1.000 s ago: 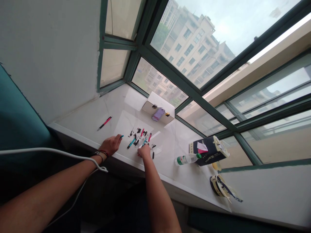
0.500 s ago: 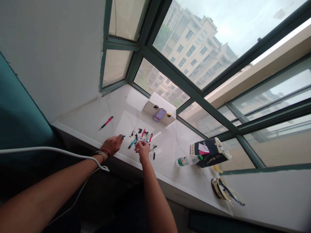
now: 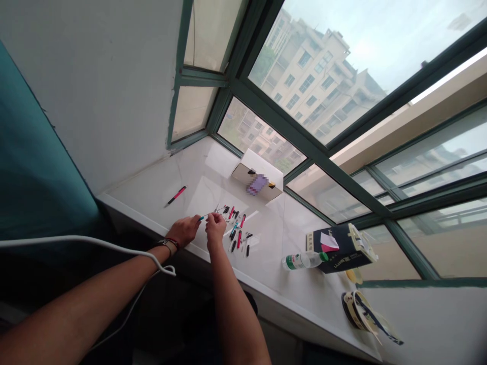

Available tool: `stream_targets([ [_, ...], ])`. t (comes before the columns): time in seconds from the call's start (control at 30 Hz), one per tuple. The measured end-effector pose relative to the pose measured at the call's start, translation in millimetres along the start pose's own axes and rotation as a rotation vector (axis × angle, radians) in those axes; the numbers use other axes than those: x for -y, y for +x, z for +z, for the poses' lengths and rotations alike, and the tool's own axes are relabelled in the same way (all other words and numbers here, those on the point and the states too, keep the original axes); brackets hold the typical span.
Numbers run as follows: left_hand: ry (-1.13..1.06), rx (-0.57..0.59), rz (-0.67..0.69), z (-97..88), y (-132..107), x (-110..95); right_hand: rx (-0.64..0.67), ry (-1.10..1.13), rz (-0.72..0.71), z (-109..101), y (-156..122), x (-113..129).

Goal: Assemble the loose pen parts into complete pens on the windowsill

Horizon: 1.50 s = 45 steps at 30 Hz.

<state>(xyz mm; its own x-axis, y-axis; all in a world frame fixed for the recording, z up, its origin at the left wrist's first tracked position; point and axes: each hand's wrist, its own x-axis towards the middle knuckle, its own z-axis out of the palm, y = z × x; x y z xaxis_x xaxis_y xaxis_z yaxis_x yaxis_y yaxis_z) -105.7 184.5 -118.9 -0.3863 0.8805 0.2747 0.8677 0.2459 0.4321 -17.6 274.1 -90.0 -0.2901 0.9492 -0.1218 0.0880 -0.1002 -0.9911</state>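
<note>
My left hand [image 3: 183,231], with bands at the wrist, is closed around a short teal pen barrel [image 3: 201,218] whose end sticks out past the fingertips. Close beside it, my right hand [image 3: 215,227] pinches a thin pen refill [image 3: 206,215] that lines up with the barrel's end; whether it sits inside cannot be made out. Right of my right hand lie loose pen parts [image 3: 236,214] in red, black, teal and metal, spread over the white marble-look sill [image 3: 266,241]. One whole red and black pen [image 3: 175,196] lies apart on the left.
A white board stand [image 3: 262,162] with a blurred purple item [image 3: 257,185] leans near the window. Rightward are a green-capped bottle [image 3: 302,260], a dark box [image 3: 338,248] and a round strapped container [image 3: 353,309]. A white cable [image 3: 95,240] crosses above my left forearm.
My right hand has moved left from the loose parts to my left hand, now with a thin refill in its fingers. The view has shifted slightly.
</note>
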Motion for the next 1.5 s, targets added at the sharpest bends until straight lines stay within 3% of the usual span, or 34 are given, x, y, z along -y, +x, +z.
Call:
stream_targets([
  [0.23, -0.001, 0.014, -0.007, -2.9, 0, -1, 0.015, -0.155, -0.099, -3, -2, 1],
  [0.37, 0.004, 0.024, -0.006, -2.8, -1, -1, 0.089, -0.205, -0.179, -2, -7, -4],
  [0.47, 0.017, 0.004, -0.005, -1.6, -1, 0, 0.123, -0.219, -0.160, -10, -15, -6],
  [0.57, 0.019, -0.016, -0.001, -0.5, -1, 0, 0.081, -0.330, -0.164, -38, -25, -1],
  [0.73, -0.011, -0.014, 0.011, -0.1, -1, 0, -0.081, -0.600, -0.268, -122, -25, 17],
  [0.83, -0.026, -0.019, 0.006, 0.3, -2, 1, -0.299, -0.697, -0.213, -167, -12, 21],
  [0.93, 0.002, -0.016, 0.008, 1.2, -2, 1, -0.338, -0.791, -0.133, -189, 1, 14],
  [1.07, 0.034, -0.010, 0.019, 2.3, -1, 2, -0.280, -0.851, -0.110, -188, 11, -3],
  [1.3, 0.040, -0.018, 0.027, 0.7, -1, 1, -0.336, -0.801, -0.098, -182, 21, -10],
  [1.4, 0.042, -0.012, 0.029, 0.5, -1, 1, -0.364, -0.527, -0.081, -177, 20, -3],
  [1.5, 0.035, -0.001, 0.030, 0.6, -2, 1, -0.226, -0.077, 0.022, -163, 13, 6],
])
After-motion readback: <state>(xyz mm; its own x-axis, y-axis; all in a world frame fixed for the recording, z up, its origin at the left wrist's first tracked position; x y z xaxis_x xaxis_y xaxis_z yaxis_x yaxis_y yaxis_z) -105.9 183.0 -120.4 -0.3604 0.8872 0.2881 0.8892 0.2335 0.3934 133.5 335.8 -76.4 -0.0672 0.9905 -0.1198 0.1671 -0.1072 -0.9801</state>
